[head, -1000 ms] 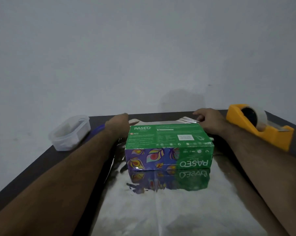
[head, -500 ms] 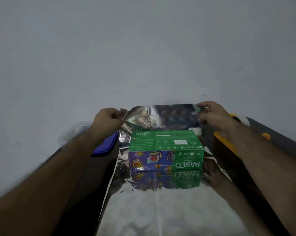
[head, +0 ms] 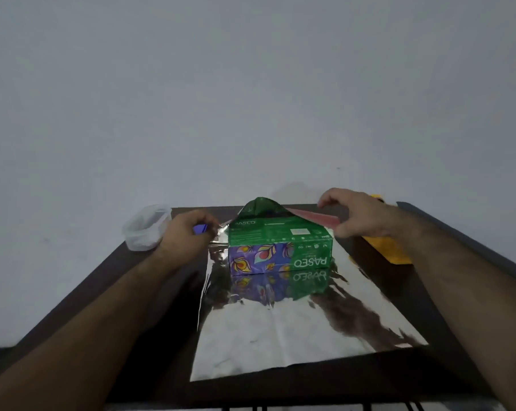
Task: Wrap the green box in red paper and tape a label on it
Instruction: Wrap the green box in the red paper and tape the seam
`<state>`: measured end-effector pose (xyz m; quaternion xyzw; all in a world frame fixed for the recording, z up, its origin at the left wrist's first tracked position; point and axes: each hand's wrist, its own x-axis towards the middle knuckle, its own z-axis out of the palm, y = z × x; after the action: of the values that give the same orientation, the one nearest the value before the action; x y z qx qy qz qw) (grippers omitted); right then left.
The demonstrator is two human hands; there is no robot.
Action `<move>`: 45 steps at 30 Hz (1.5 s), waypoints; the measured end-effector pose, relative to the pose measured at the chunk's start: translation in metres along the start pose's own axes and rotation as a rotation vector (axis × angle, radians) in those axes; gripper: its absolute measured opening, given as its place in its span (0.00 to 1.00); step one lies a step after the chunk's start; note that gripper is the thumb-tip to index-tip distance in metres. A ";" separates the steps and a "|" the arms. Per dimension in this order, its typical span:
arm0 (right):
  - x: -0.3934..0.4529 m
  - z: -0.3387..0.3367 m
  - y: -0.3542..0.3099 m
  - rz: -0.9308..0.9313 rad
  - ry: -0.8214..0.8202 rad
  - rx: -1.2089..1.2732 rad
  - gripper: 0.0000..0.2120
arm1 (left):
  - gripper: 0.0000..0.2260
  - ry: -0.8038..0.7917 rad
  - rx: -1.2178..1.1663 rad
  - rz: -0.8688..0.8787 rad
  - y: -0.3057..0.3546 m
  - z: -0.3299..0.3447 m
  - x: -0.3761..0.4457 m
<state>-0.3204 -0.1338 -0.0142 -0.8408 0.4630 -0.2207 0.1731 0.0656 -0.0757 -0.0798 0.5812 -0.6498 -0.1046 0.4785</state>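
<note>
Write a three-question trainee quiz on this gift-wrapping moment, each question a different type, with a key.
1. True or false: the green box is already fully covered by the paper.
2. Multiple choice: what lies under the box? A) a bare table, B) the sheet's silver inner side, C) a towel.
3. Fill in: the right hand pulls the far edge over the box, showing the sheet's ___ outer side.

Key: 1. False; the top and near side are bare. 2. B. 3. red. The left hand pinches the other far corner. The yellow tape dispenser and the clear plastic container sit untouched on the dark table.
</note>
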 end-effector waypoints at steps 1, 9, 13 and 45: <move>-0.003 0.001 -0.008 -0.009 -0.030 -0.039 0.39 | 0.10 0.015 0.010 0.002 0.001 0.001 -0.002; -0.002 0.034 -0.033 -0.157 -0.060 -0.263 0.55 | 0.11 0.120 -0.035 -0.136 0.004 0.008 -0.007; 0.004 0.042 -0.031 -0.184 -0.025 -0.316 0.50 | 0.14 0.173 -0.054 -0.136 0.022 0.008 -0.007; -0.002 0.079 -0.013 -0.258 0.262 -0.301 0.24 | 0.24 -0.197 0.662 0.337 0.064 0.042 -0.022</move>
<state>-0.2702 -0.1189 -0.0743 -0.8736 0.3977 -0.2768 -0.0453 -0.0112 -0.0555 -0.0681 0.5763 -0.7777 0.1359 0.2109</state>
